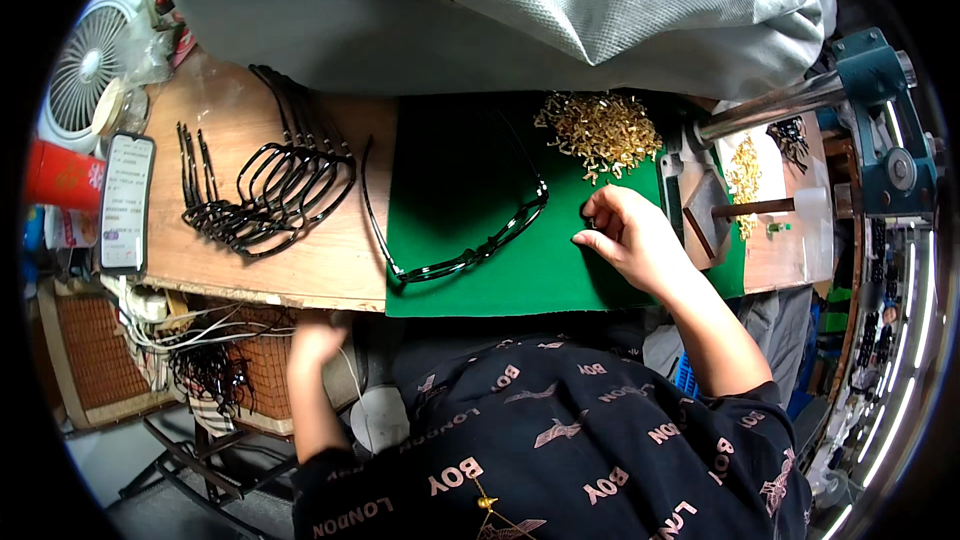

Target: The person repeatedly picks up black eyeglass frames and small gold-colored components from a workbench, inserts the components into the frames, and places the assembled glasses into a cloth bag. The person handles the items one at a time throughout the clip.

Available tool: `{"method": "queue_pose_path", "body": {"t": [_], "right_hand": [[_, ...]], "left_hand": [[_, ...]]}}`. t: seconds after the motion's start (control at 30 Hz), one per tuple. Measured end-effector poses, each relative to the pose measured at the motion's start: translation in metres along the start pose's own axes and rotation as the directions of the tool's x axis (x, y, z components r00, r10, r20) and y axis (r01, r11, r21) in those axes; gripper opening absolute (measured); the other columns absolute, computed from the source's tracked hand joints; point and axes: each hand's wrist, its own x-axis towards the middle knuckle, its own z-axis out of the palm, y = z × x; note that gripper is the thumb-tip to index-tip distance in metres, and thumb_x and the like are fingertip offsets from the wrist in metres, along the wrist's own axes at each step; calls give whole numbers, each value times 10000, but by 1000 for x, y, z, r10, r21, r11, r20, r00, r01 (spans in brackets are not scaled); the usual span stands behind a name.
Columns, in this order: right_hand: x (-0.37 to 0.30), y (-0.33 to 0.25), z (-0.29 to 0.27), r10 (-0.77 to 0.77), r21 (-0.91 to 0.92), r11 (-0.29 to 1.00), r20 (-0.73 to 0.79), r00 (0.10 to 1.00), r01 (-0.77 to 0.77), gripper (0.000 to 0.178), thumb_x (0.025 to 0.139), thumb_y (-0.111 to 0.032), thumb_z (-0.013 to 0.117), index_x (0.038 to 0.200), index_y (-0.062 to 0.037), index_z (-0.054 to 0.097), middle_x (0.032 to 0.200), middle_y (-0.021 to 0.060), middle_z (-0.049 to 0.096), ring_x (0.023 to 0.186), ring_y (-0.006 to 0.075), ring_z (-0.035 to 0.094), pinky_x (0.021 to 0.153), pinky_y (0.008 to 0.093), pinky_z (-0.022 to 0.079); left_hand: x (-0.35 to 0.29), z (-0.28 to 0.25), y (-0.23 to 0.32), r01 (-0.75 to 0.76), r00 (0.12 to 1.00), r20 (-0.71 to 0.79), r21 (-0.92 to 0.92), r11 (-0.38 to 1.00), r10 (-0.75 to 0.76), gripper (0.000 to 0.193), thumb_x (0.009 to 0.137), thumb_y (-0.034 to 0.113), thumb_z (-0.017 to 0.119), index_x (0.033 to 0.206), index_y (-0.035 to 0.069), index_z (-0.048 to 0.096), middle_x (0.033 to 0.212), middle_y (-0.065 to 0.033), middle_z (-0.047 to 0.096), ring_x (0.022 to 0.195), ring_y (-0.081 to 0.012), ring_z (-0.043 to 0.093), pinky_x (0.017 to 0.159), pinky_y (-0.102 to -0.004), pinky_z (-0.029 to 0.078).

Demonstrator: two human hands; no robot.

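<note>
My right hand (630, 232) is over the green mat (560, 275), its fingers curled toward the thumb. Whatever it may pinch is too small to make out. Just beyond it lies a heap of small gold metal pieces (602, 132), with a few loose ones at its near edge. On the mat's left part rests a black eyeglass frame (465, 262), its temples spread and pointing away from me. My left hand (318, 338) is low at the table's front edge, left of the mat, blurred, with its fingers partly hidden. Nothing can be seen in it.
Several black eyeglass frames (270, 205) stand nested on the wooden table (340, 285) at left. A phone (126, 205) and a white fan (92, 70) are farther left. A blue-green press (885, 130) stands at right, near more gold pieces (743, 180). Grey sheeting (480, 35) covers the back.
</note>
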Motion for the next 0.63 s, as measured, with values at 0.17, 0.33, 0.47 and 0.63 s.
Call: {"method": "queue_pose_path", "body": {"t": [0.17, 0.33, 0.47, 0.63], "right_hand": [[8, 7, -2, -153, -115, 981, 31, 988, 156, 139, 749, -51, 675, 819, -5, 564, 741, 145, 575, 681, 271, 592, 617, 335, 478], [1, 15, -6, -102, 109, 989, -9, 995, 103, 134, 767, -27, 658, 880, 0, 591, 775, 133, 611, 695, 232, 617, 645, 308, 495], [-29, 28, -5, -43, 450, 888, -113, 993, 90, 129, 797, -5, 649, 921, 10, 619, 833, 56, 623, 753, 110, 610, 712, 229, 499], [-65, 51, -24, -135, 782, 583, -174, 975, 221, 94, 826, 30, 596, 894, -15, 642, 917, 67, 592, 803, 143, 605, 730, 227, 487]], "left_hand": [[-75, -122, 119, -309, 885, 68, -654, 691, 460, 359, 711, 164, 736, 1035, 45, 640, 933, -98, 676, 834, -222, 647, 750, -323, 504], [-40, -172, 236, -720, 596, -708, -261, 643, 379, 265, 715, 98, 698, 941, -15, 619, 895, -140, 634, 813, -287, 604, 744, -343, 480], [17, -149, 292, -351, 716, -607, 114, 929, 345, 357, 756, 286, 672, 942, -2, 571, 899, -158, 608, 827, -312, 576, 745, -379, 470], [16, -132, 309, -327, 823, -501, -33, 944, 268, 253, 759, 232, 654, 932, 58, 591, 818, -149, 631, 810, -308, 621, 669, -372, 495]]}}
